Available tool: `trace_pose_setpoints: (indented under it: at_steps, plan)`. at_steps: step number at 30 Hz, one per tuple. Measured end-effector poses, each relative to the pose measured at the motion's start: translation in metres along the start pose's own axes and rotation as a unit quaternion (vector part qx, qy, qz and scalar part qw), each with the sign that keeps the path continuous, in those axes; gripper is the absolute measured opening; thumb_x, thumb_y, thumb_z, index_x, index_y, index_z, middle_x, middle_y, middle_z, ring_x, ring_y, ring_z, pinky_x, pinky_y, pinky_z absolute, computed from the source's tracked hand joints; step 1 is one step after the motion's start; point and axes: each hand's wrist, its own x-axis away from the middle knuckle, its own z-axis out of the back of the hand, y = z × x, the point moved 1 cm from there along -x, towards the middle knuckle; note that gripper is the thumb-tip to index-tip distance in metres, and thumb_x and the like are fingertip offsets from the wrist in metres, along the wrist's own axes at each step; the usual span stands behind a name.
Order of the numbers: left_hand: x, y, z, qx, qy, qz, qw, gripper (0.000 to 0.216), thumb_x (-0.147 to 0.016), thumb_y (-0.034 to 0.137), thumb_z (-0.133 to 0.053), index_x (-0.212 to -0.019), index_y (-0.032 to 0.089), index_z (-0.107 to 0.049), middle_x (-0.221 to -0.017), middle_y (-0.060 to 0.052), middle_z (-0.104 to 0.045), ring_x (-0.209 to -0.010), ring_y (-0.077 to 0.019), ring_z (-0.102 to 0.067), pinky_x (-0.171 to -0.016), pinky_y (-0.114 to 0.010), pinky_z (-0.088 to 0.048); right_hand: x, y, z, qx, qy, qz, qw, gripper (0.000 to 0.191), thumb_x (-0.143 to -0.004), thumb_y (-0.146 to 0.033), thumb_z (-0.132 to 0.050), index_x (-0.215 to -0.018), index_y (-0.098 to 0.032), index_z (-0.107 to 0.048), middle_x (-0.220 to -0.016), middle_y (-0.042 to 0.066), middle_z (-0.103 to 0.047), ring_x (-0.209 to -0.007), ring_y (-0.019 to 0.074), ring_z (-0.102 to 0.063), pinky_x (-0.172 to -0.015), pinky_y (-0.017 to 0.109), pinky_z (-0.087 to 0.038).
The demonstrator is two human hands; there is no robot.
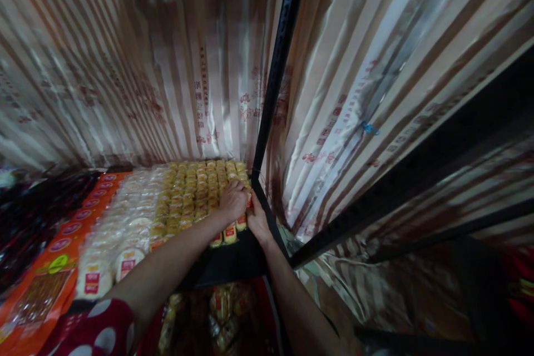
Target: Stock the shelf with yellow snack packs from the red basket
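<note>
Rows of small yellow wrapped snack packets (196, 189) lie on a dark shelf (233, 261). My left hand (232, 200) rests on top of the packets at the block's right edge, fingers curled down over them. My right hand (256, 219) is beside it at the shelf's right corner, against the black upright post (275, 72), its fingers tucked in at the packets' side. What either hand grips is hidden.
White round packs with red labels (120, 228) lie left of the yellow ones, then orange packages (62, 245) and dark bags (25, 217). Striped shiny sheeting (375, 94) hangs behind and to the right. More yellow packets (221, 311) sit on a lower level.
</note>
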Motion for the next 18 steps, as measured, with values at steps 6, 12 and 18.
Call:
trace_pose_setpoints:
  at_steps: [6, 12, 18]
  plan:
    - [0.01, 0.012, 0.016, 0.007, 0.046, -0.031, 0.998, 0.025, -0.083, 0.013, -0.045, -0.102, 0.008, -0.06, -0.11, -0.014, -0.058, -0.116, -0.025, -0.041, -0.102, -0.041, -0.035, 0.0, -0.006, 0.004, -0.014, 0.039, 0.021, 0.999, 0.06, -0.076, -0.016, -0.04, -0.136, -0.015, -0.037, -0.141, 0.008, -0.041, -0.131, 0.0179, -0.035, -0.111, 0.037, -0.025]
    - [0.062, 0.037, 0.026, 0.105, 0.092, -0.087, 0.986, 0.025, -0.084, 0.014, -0.042, -0.102, 0.014, -0.059, -0.103, -0.009, -0.06, -0.106, -0.0212, -0.048, -0.095, -0.038, -0.044, 0.027, -0.024, 0.017, -0.04, 0.135, 0.016, 0.99, 0.05, -0.075, -0.02, -0.043, -0.125, -0.013, -0.049, -0.126, 0.012, -0.055, -0.115, 0.0202, -0.052, -0.101, 0.039, -0.038]
    - [0.162, 0.059, 0.012, 0.192, 0.078, -0.093, 0.974, 0.036, -0.081, 0.009, -0.038, -0.113, 0.016, -0.053, -0.109, -0.009, -0.059, -0.099, -0.0182, -0.053, -0.086, -0.033, -0.049, 0.11, -0.031, 0.012, -0.101, 0.164, -0.017, 0.981, 0.035, -0.081, -0.034, -0.048, -0.11, -0.016, -0.057, -0.102, 0.01, -0.066, -0.091, 0.0178, -0.062, -0.081, 0.033, -0.049]
